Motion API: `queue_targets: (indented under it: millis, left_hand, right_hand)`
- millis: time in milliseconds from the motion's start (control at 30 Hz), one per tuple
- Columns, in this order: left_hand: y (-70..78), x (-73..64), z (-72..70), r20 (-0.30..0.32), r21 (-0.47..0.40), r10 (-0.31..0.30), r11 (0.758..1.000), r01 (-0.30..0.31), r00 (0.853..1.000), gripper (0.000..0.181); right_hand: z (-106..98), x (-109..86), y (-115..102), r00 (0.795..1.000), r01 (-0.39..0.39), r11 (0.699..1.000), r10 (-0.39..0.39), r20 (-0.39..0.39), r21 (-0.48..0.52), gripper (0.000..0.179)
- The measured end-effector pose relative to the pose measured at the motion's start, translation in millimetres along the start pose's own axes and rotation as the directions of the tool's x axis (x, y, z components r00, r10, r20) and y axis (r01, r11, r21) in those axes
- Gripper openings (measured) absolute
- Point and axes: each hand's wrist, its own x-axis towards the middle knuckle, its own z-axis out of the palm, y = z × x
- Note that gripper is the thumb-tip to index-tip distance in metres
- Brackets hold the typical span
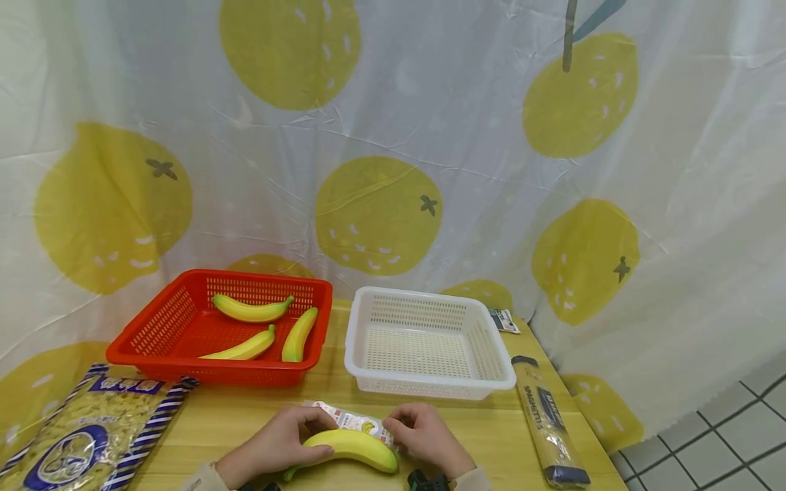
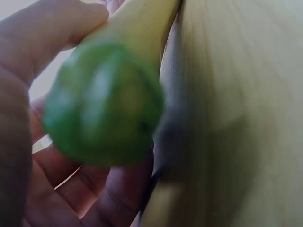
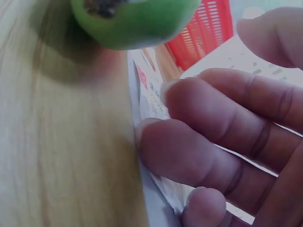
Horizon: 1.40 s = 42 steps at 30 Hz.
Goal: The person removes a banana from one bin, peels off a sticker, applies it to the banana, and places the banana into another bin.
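My left hand grips a yellow banana by its stem-end half, thumb on the near side and fingers behind. The green end of this banana fills the middle of the left wrist view. Just behind the banana, a white printed sheet or packet with a small banana picture lies on the table. My right hand is at the sheet's right end, beside the banana's tip. In the right wrist view its fingers are loosely bent at the sheet, with the thumb apart; whether they press it I cannot tell.
A red basket with several bananas stands at the back left. Right of it is a white basket. A noodle bag lies at the left, a spaghetti pack along the right edge. Behind hangs a lemon-print curtain.
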Motion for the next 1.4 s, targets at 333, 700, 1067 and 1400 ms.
queue_targets:
  millis: [333,700,1067,1400]
  left_hand:
    - [6.4,-0.7,-0.5,0.039,0.054,-0.071,0.996,0.069,0.997,0.024]
    - [4.9,5.2,1.1,-0.267,0.028,-0.246,0.965,0.262,0.932,0.024]
    - [0.2,5.7,-0.5,-0.268,0.021,-0.266,0.959,0.282,0.926,0.021]
    - [-2.3,5.9,0.5,-0.292,0.029,-0.243,0.964,0.263,0.925,0.015]
  right_hand:
    - [3.7,7.4,-7.1,0.993,0.066,0.991,-0.078,-0.093,-0.12,0.014]
    - [8.6,21.8,-30.5,0.995,0.048,0.902,-0.082,-0.062,-0.429,0.018]
    - [15.5,21.7,-19.3,0.996,0.004,0.9,-0.042,-0.077,-0.436,0.028]
    - [17.6,22.7,-10.9,0.994,-0.023,0.911,-0.022,-0.104,-0.411,0.029]
